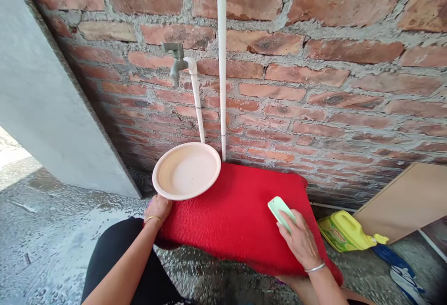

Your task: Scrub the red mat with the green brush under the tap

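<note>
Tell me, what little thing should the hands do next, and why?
Perhaps the right hand should slide the pale green scrubber along the red cloth: it holds the scrubber over the spread cloth, and the left hand is at the cloth's left edge, maybe steadying it.

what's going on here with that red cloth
The person's right hand holds what looks like a pale green scrubbing brush on the red cloth, which is spread over a raised surface. The left hand is at the cloth's left end, right by the plastic basin; its fingers are mostly hidden. The tap is above and beyond the basin, and a yellow detergent jug lies on the ground to the right.
</note>
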Demonstrator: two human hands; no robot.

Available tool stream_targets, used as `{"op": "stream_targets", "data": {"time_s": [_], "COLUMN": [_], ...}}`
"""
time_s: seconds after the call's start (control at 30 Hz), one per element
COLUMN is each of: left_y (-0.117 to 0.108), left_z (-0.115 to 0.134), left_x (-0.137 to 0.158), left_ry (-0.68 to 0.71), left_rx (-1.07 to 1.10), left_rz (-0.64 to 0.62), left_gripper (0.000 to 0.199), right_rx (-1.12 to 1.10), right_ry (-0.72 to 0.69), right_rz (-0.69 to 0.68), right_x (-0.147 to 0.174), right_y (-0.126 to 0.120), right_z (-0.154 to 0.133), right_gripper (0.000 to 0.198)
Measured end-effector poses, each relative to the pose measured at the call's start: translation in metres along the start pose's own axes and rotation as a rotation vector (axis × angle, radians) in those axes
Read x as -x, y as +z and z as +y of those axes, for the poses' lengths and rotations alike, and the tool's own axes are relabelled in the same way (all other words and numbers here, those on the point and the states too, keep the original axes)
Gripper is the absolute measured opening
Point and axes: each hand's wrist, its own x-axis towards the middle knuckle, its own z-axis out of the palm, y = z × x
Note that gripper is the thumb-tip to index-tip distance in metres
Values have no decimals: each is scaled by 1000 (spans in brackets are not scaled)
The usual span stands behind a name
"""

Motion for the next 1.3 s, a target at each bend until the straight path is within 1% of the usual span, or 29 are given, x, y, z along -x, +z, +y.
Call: {"op": "stream_targets", "data": {"time_s": [0.07,0.1,0.17,0.27,0.33,0.4,0.47,0.53,0.6,0.63,0.67,0.73,0.83,0.93,1.0,1.07,1.2,1.27,1.3], "left_y": [-2,-3,-5,-7,-7,-7,-7,-6,-6,-6,-5,-6,-7,-9,-10,-11,-11,-10,-9], "left_z": [1,1,3,4,4,4,3,3,3,3,3,3,3,3,4,5,7,7,7], "left_x": [0,0,1,2,1,1,1,0,0,0,0,0,0,2,3,4,5,5,4], "left_ry": [1,-7,-29,-50,-50,-46,-49,-52,-46,-42,-40,-32,-19,-28,-33,-28,-31,-38,-39], "left_rx": [-1,-5,-17,-30,-29,-26,-22,-16,-8,-5,-3,-3,-8,-15,-15,-12,-19,-27,-33], "left_rz": [-3,-9,-30,-56,-63,-64,-56,-47,-37,-32,-28,-25,-29,-25,-23,-29,-48,-44,-38], "left_gripper": [54,55,59,63,63,63,62,62,62,62,61,61,60,60,61,61,61,61,60], "right_rx": [52,74,112,148,164,159,117,59,7,-28,-77,-209,-355,-385,-361,-299,-166,-184,-218], "right_ry": [-94,-110,-79,82,230,386,531,657,735,738,710,580,367,226,169,178,281,266,235], "right_rz": [-13,-14,-4,21,24,7,-26,-51,-58,-64,-81,-171,-360,-507,-562,-548,-348,-287,-289], "right_x": [4,6,8,9,10,11,11,9,5,3,1,-2,-3,-3,-2,-2,-3,-3,-3], "right_y": [7,8,5,-7,-19,-29,-39,-47,-55,-59,-62,-66,-65,-59,-56,-57,-64,-65,-64], "right_z": [-8,-7,3,32,50,63,69,68,64,60,54,37,-1,-38,-48,-42,-9,-7,-13], "right_gripper": [39,39,38,40,44,47,49,54,61,63,63,58,48,50,54,54,47,46,46]}}
